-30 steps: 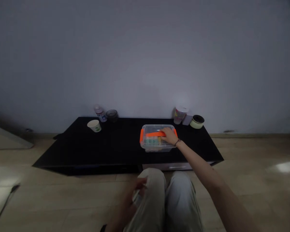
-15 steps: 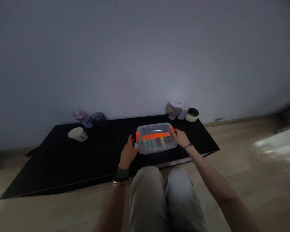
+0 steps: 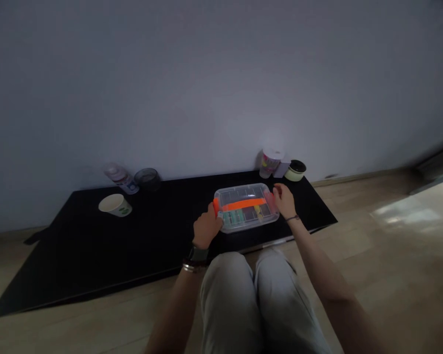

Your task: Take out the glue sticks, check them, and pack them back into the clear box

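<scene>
Inventory, with your view centred on the box and 12 o'clock toward the wall.

Item one: a clear plastic storage box (image 3: 245, 208) with a lid, lying flat mid-tabletop on a black low tabletop (image 3: 72, 255). It has orange latches (image 3: 216, 206) at both ends and an orange strip (image 3: 243, 204) across it. Green and yellow packets (image 3: 239, 215) show through the plastic.

Your left hand (image 3: 207, 227) sits at 9 o'clock, curled against the left latch. Your right hand (image 3: 284, 200) sits at 3 o'clock, fingers (image 3: 277, 188) bent at the right latch. Both hands are partly closed at the box ends, but you cannot tell how firmly either one grips.

Around the box:
- 9 o'clock: a paper cup (image 3: 115, 205) on its side, well apart.
- 10 o'clock: a plastic bottle (image 3: 121, 179) and a dark round tin (image 3: 147, 179), against the wall.
- 1 o'clock: a lidded printed cup (image 3: 271, 163), a small pale box (image 3: 281, 168) and a cream round tin (image 3: 295, 170), just past your right hand.
- 6 o'clock: your knees (image 3: 231, 300) in pale trousers, just below the tabletop's front edge, over a wooden floor (image 3: 358, 246).
</scene>
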`<state>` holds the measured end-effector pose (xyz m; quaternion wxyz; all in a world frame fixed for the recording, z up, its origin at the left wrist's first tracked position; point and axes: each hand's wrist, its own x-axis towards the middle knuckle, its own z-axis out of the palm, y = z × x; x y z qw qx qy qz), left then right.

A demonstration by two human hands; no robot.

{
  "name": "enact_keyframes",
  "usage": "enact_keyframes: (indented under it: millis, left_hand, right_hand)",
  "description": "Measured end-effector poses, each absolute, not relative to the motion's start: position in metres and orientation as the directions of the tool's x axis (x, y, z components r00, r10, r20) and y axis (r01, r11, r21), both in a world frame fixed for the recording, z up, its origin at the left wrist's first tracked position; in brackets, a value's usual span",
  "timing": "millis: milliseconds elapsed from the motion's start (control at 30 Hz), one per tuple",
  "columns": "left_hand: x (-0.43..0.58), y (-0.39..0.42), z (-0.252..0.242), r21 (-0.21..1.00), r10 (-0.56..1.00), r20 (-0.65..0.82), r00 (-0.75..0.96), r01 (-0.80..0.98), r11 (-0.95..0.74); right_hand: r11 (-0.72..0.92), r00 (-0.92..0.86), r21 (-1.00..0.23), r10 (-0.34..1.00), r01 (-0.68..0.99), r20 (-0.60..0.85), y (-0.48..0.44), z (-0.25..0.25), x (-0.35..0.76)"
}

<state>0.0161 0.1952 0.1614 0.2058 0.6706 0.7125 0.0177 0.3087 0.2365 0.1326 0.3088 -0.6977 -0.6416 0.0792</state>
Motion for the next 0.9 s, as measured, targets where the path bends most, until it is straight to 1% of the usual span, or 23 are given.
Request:
enact_keyframes:
  millis: [67,133,167,233,367,500,667,767,800,833,900]
  left_hand:
    - [0.018,0.195,0.161,0.244,0.968,-0.25,-0.012,0.967,0.075]
    - [0.019,0.194,0.16,0.191,0.976,-0.216,0.001,0.981,0.041]
    - [0.02,0.194,0.159,0.173,0.979,-0.203,0.008,0.985,0.028]
    - [0.021,0.193,0.156,0.15,0.983,-0.184,0.019,0.989,0.009]
    - [0.023,0.193,0.155,0.132,0.986,-0.169,0.009,0.991,0.014]
    - [0.026,0.193,0.159,0.144,0.981,-0.192,-0.024,0.988,0.052]
    - [0.032,0.191,0.163,0.141,0.981,-0.18,-0.075,0.985,0.102]
    - [0.032,0.192,0.16,0.158,0.979,-0.178,-0.103,0.979,0.132]
    - [0.031,0.193,0.157,0.183,0.979,-0.173,-0.111,0.973,0.143]
    - [0.029,0.195,0.153,0.245,0.978,-0.168,-0.124,0.956,0.163]
    - [0.022,0.198,0.144,0.437,0.975,-0.164,-0.153,0.875,0.21]
  right_hand:
    - [0.21,-0.026,-0.5,0.937,0.84,0.349,0.239,0.144,0.292]
    - [0.383,-0.253,-0.467,0.914,0.797,0.317,0.241,0.15,0.275]
    - [0.436,-0.337,-0.455,0.898,0.777,0.284,0.242,0.151,0.268]
    - [0.475,-0.421,-0.433,0.88,0.766,0.222,0.243,0.149,0.258]
    - [0.469,-0.443,-0.338,0.883,0.816,0.157,0.244,0.14,0.251]
    - [0.49,-0.474,-0.253,0.872,0.834,0.126,0.248,0.142,0.247]
    - [0.524,-0.511,-0.175,0.852,0.834,0.114,0.256,0.142,0.243]
    - [0.538,-0.527,-0.16,0.843,0.827,0.11,0.259,0.139,0.243]
    - [0.541,-0.531,-0.164,0.841,0.825,0.106,0.26,0.138,0.244]
    - [0.542,-0.533,-0.17,0.84,0.823,0.1,0.261,0.137,0.245]
    - [0.539,-0.533,-0.187,0.842,0.821,0.087,0.262,0.137,0.247]
